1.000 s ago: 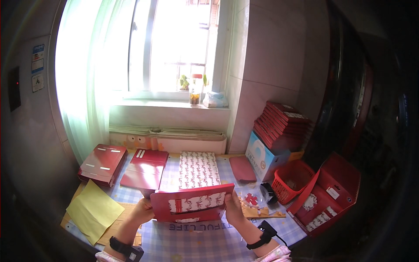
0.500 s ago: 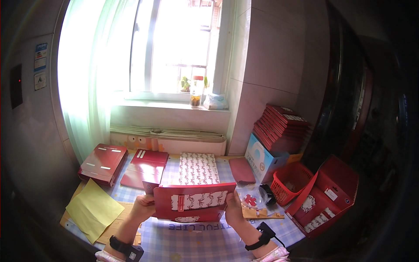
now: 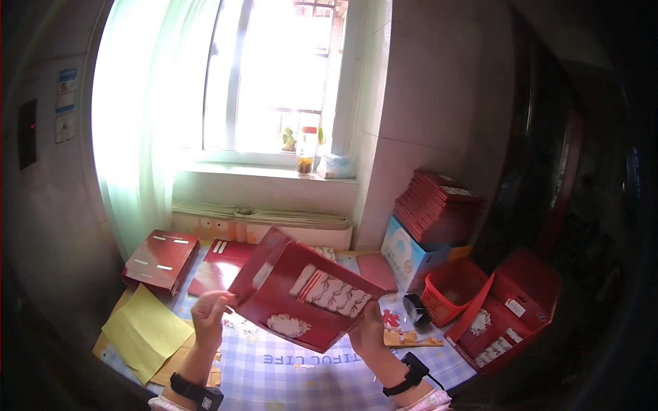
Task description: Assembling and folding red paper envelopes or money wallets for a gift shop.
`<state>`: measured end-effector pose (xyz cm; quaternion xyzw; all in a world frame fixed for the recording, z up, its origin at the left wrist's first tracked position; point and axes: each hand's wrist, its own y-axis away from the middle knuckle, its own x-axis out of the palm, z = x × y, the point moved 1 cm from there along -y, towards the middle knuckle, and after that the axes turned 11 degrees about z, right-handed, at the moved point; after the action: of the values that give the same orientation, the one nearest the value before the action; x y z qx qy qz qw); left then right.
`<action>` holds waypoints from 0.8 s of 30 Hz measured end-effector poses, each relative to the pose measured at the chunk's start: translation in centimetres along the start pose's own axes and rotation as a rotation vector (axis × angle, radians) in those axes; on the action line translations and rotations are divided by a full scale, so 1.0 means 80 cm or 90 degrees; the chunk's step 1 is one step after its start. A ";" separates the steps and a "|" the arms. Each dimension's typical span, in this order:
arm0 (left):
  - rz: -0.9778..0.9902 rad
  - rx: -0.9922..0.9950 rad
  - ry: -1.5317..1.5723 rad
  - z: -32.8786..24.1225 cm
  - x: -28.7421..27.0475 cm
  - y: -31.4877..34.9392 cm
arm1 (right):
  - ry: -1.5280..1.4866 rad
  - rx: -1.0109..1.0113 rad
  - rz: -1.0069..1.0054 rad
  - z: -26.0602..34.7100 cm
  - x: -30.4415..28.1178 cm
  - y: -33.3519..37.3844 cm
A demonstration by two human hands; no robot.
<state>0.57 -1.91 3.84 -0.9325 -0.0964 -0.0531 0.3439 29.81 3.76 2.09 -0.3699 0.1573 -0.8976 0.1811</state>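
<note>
Right hand is clamped on the lower right edge of the red box; left hand has fingertips at its left corner, can't tell if they're really pinching. It's tilted midair over the counter. Looks like light, stiffish card, maybe slick and creasable, so I'd hold opposite edges.

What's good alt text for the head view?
Right hand holds a tilted red folder-like piece with white patterned patches, left hand at its left edge, above a checked tablecloth. Yellow paper lies left; a red basket and stacked red pieces are right.
</note>
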 end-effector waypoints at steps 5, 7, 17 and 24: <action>0.106 -0.047 0.161 0.031 -0.001 0.004 | -0.110 -0.005 0.068 -0.001 0.015 0.001; 0.220 -0.113 0.272 0.040 0.021 0.016 | -0.158 0.019 0.088 -0.019 0.007 0.008; 0.124 -0.153 0.334 0.018 0.003 0.014 | 0.105 0.039 0.129 -0.031 -0.014 0.015; 0.220 -0.185 0.216 0.032 0.010 0.037 | 0.295 0.164 0.319 -0.012 0.005 0.026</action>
<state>2.05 -2.32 0.19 -0.9524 0.1319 -0.1623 0.2218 29.32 1.85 0.82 -0.0807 0.1659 -0.8977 0.4000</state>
